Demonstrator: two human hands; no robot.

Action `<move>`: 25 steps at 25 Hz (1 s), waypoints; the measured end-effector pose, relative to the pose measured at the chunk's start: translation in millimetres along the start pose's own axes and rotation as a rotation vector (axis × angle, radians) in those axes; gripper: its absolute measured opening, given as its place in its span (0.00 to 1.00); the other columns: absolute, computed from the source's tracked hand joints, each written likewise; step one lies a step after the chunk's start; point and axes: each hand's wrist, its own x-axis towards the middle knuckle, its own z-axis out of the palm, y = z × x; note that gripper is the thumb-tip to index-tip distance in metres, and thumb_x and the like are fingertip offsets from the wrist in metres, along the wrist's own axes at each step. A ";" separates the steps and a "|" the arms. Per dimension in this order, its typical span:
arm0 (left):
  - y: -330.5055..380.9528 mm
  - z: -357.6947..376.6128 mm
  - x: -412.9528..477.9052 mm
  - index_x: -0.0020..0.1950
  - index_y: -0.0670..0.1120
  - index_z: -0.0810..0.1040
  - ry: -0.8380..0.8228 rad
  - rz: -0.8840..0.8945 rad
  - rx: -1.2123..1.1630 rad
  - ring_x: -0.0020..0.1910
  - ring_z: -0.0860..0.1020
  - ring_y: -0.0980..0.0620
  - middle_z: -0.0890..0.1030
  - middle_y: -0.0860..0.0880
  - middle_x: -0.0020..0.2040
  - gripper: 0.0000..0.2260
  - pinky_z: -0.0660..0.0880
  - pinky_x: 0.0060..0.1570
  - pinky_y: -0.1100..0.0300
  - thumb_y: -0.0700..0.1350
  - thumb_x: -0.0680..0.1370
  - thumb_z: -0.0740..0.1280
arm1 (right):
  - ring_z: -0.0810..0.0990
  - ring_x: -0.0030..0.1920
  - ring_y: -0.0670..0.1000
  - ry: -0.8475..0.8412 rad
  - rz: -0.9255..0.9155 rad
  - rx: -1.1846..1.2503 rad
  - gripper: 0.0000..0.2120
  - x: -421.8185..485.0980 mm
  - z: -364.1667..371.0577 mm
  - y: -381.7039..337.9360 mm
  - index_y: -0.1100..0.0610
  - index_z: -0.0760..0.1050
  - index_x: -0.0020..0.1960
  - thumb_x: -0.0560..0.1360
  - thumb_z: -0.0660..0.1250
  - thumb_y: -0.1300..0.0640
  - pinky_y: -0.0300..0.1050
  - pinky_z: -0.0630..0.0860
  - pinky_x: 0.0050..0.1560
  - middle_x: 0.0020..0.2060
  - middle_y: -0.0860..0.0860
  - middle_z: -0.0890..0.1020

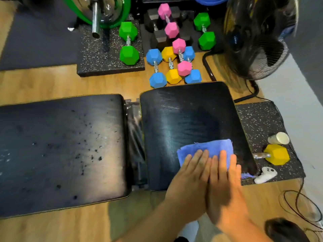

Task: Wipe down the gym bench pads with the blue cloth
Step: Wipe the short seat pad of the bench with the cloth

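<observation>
Blue cloth lies flat on near-right corner of the table's right pad. Left grip & right grip sit side by side, fingers straight, palms pressing the cloth; neither clasps anything. Left pad is speckled w/ dark spots. 1 yellow dumbbell & a white controller are on the mat just right of the pad.

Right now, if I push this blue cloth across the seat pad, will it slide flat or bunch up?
The blue cloth looks floppy, with wavy edges and a corner drooping off the seat pad, so it likely bunches. Under the flat left hand and right hand it should glide; the pad looks smooth.
</observation>
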 end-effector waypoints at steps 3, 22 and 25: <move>-32.5 0.1 -37.1 0.75 0.38 0.61 -0.028 -0.086 -0.049 0.75 0.60 0.41 0.64 0.40 0.74 0.32 0.60 0.71 0.44 0.50 0.72 0.56 | 0.55 0.70 0.74 0.004 -0.057 0.020 0.28 12.5 3.2 -47.4 0.74 0.57 0.70 0.74 0.47 0.60 0.71 0.56 0.67 0.71 0.72 0.57; -218.3 -81.5 114.6 0.70 0.40 0.65 0.000 -0.351 -0.248 0.68 0.68 0.42 0.70 0.39 0.68 0.23 0.66 0.66 0.52 0.39 0.75 0.62 | 0.60 0.70 0.59 -0.046 -0.260 -0.056 0.27 256.3 -90.5 -109.1 0.57 0.59 0.70 0.73 0.59 0.52 0.72 0.36 0.69 0.67 0.56 0.66; -190.8 -96.4 143.4 0.66 0.40 0.67 -0.074 -0.346 -0.090 0.62 0.72 0.41 0.73 0.39 0.62 0.19 0.68 0.59 0.53 0.40 0.75 0.61 | 0.65 0.66 0.57 0.010 -0.247 0.022 0.19 261.1 -93.6 -71.5 0.55 0.65 0.64 0.74 0.56 0.54 0.75 0.37 0.68 0.60 0.54 0.71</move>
